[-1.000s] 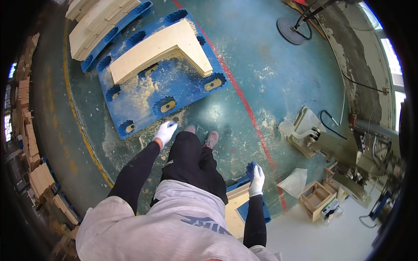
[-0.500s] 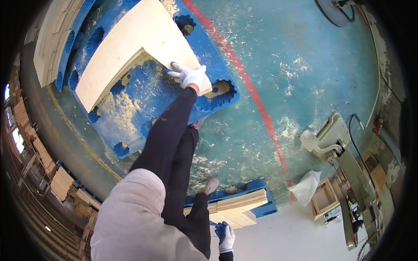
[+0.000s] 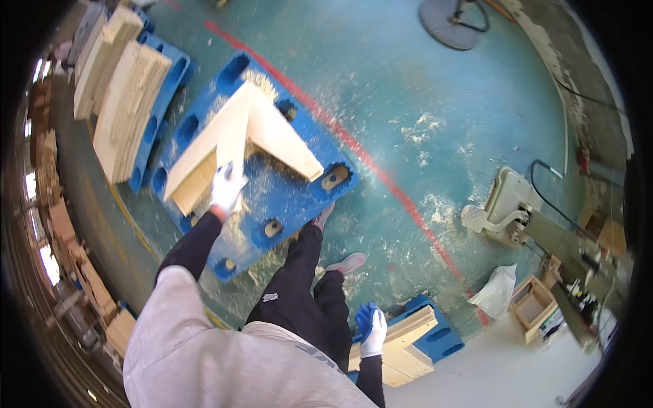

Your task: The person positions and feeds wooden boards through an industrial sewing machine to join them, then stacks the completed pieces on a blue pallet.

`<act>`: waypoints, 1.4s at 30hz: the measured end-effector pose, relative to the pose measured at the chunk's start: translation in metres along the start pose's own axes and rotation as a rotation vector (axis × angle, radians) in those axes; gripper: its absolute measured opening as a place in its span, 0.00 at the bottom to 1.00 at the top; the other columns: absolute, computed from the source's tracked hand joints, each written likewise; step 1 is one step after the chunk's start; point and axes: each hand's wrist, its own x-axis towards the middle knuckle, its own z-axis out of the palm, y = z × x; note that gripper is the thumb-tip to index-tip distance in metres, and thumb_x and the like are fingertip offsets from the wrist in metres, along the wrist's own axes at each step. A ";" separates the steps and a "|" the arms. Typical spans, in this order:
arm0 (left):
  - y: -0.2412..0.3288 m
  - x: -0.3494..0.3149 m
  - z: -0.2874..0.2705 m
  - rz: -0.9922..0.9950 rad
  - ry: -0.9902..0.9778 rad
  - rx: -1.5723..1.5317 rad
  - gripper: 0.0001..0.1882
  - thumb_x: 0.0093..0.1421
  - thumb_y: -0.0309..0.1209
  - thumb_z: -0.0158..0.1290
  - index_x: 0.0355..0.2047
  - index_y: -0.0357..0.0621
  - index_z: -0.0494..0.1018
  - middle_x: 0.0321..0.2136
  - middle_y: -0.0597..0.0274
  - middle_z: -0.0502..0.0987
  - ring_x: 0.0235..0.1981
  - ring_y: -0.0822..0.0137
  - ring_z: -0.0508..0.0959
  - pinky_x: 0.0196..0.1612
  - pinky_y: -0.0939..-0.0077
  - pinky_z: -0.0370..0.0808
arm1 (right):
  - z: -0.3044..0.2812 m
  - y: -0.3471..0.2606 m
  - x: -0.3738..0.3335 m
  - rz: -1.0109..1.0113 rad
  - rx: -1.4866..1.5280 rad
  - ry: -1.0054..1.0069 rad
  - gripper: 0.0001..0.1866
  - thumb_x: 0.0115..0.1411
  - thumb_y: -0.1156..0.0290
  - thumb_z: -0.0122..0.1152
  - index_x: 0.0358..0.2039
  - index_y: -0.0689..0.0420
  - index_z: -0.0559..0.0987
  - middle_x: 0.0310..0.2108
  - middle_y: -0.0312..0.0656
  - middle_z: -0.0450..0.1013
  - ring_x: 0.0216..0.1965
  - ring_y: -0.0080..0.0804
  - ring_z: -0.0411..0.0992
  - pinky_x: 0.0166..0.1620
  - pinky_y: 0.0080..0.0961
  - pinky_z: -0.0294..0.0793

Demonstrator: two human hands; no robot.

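Observation:
My left hand (image 3: 228,189), in a white glove with blue on the fingers, is closed on the near end of a narrow pale plywood arm (image 3: 232,136). That arm slants up to the corner of a V-shaped stack of plywood pieces (image 3: 282,139). The stack lies on a blue plastic pallet (image 3: 306,197) strewn with sawdust. My right hand (image 3: 372,331), gloved alike, hangs at my right side with its blue palm showing and its fingers loosely apart. It holds nothing. Beneath it in the view lies another plywood stack (image 3: 408,360).
Stacked curved plywood pieces (image 3: 129,112) stand on another blue pallet at the left. A red line (image 3: 381,173) crosses the dusty green floor. At the right are a machine (image 3: 510,204), a white bag (image 3: 495,291) and a wooden box (image 3: 532,306). A round grey base (image 3: 449,24) stands far off.
My left hand has gone from the right arm of the V-shaped plywood to a narrow arm further left, which now lies at a different angle. The view has shifted; my right hand is raised slightly.

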 end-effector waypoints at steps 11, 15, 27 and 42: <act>0.265 -0.312 -0.063 0.555 -0.715 0.566 0.38 0.45 0.37 0.64 0.60 0.46 0.73 0.68 0.45 0.60 0.64 0.44 0.66 0.66 0.59 0.63 | -0.019 -0.114 0.015 -0.330 0.372 -0.372 0.36 0.68 0.51 0.57 0.69 0.54 0.58 0.65 0.49 0.62 0.57 0.47 0.70 0.55 0.45 0.76; 0.315 -0.346 -0.013 0.873 -1.036 0.653 0.37 0.44 0.39 0.64 0.59 0.52 0.74 0.68 0.47 0.60 0.56 0.42 0.69 0.61 0.58 0.68 | -0.111 -0.131 0.007 -0.310 0.756 -0.200 0.46 0.65 0.39 0.55 0.73 0.51 0.50 0.72 0.48 0.47 0.65 0.58 0.60 0.56 0.55 0.74; 0.538 -0.363 0.196 1.586 -1.835 0.867 0.36 0.43 0.34 0.67 0.57 0.55 0.76 0.65 0.53 0.65 0.56 0.46 0.69 0.59 0.59 0.68 | -0.320 0.014 -0.101 -0.575 1.196 0.169 0.23 0.69 0.68 0.54 0.61 0.65 0.68 0.55 0.49 0.73 0.54 0.38 0.74 0.55 0.34 0.78; 0.476 -0.339 0.364 -0.582 -1.842 0.254 0.24 0.66 0.44 0.57 0.58 0.45 0.70 0.50 0.63 0.75 0.50 0.64 0.76 0.51 0.62 0.76 | -0.051 -0.217 -0.037 -0.577 1.906 1.001 0.26 0.62 0.81 0.61 0.60 0.62 0.66 0.46 0.44 0.75 0.43 0.32 0.77 0.45 0.31 0.82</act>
